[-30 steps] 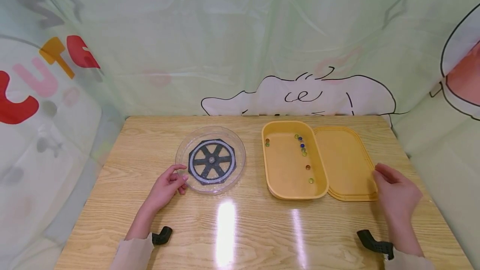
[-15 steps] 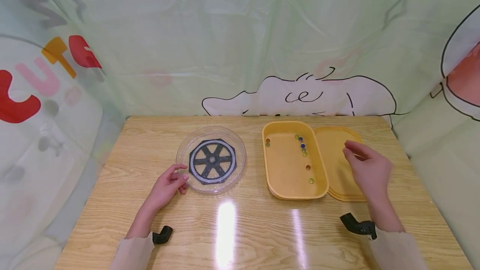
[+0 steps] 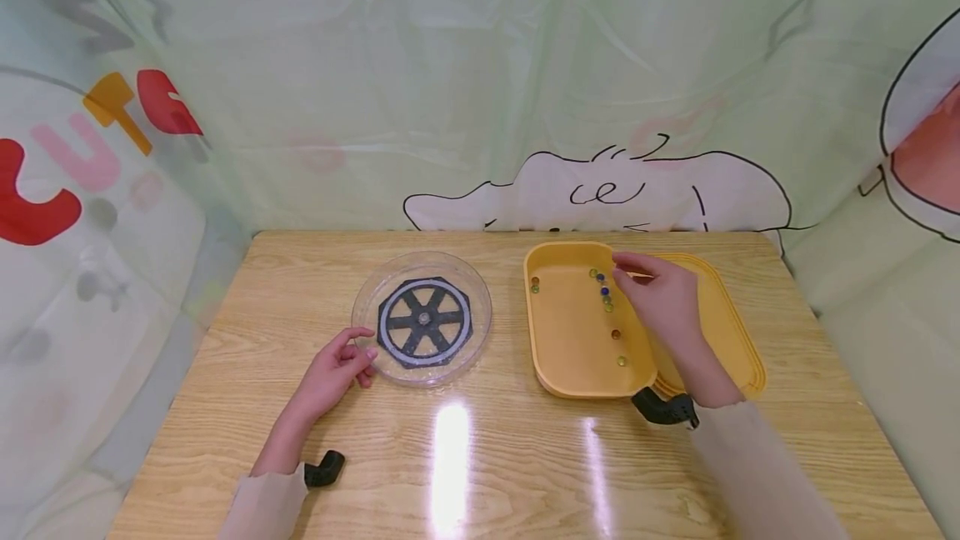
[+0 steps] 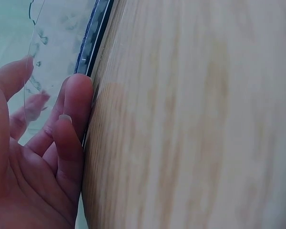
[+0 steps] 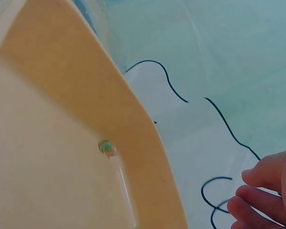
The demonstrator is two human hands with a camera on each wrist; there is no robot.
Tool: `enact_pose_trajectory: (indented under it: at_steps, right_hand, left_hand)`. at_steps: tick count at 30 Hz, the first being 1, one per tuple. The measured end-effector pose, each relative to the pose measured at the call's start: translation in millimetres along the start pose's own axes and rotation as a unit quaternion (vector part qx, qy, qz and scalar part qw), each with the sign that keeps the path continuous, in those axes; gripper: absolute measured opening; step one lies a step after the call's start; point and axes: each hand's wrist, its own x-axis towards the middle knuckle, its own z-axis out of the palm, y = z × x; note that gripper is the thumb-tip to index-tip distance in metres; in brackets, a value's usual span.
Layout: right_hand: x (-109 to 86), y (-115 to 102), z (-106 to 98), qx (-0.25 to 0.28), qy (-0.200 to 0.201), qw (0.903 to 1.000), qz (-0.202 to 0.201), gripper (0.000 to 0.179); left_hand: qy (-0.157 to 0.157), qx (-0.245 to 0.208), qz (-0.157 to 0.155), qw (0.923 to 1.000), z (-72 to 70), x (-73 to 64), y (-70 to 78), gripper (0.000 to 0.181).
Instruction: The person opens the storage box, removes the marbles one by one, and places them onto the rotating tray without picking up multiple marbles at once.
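A clear round dish [image 3: 480, 357] stands on the left of the table, with a dark spoked wheel-like shape [image 3: 397, 323] showing at its base. My left hand [image 3: 337, 367] holds the dish's near-left rim; in the left wrist view several fingers [image 4: 78, 98] lie against the outer wall and one shows through the clear plastic. A yellow tray [image 3: 566, 357] holds several small glass marbles [image 3: 605, 292] in blue, green and amber. Over its right rim hovers my right hand [image 3: 663, 298], fingers loosely bent, thumb and forefinger apart, with nothing seen between them.
A flat yellow lid [image 3: 716, 315] lies against the tray's right side, partly hidden under the right forearm. The wooden table [image 3: 510, 457] ends at a printed cloth [image 3: 375, 107] behind. Each wrist carries a black camera mount [image 3: 663, 408].
My right hand has moved leftward from the lid's right edge, across the lid, to the tray's right rim. The left hand, the dish and the marbles look unmoved.
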Motion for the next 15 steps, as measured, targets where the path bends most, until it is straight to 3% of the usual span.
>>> enact_pose_trajectory:
  at_steps: [3, 11, 15]
  right_hand:
    - [9.4, -4, 13, 0.003, -0.025, 0.9996, -0.009, 0.03]
    - [33.2, -9, 53, 0.011, -0.072, 0.9968, -0.033, 0.025]
    - [44.8, -5, 69, 0.002, -0.101, 0.9948, -0.011, 0.02]
  left_hand:
    - [-0.006, -0.003, 0.006, 1.0, 0.0, -4.2, 9.7, 0.035]
    - [-0.005, -0.003, -0.001, 1.0, 0.0, -3.7, 9.9, 0.036]
    - [-0.005, -0.002, -0.005, 1.0, 0.7, -4.7, 13.2, 0.035]
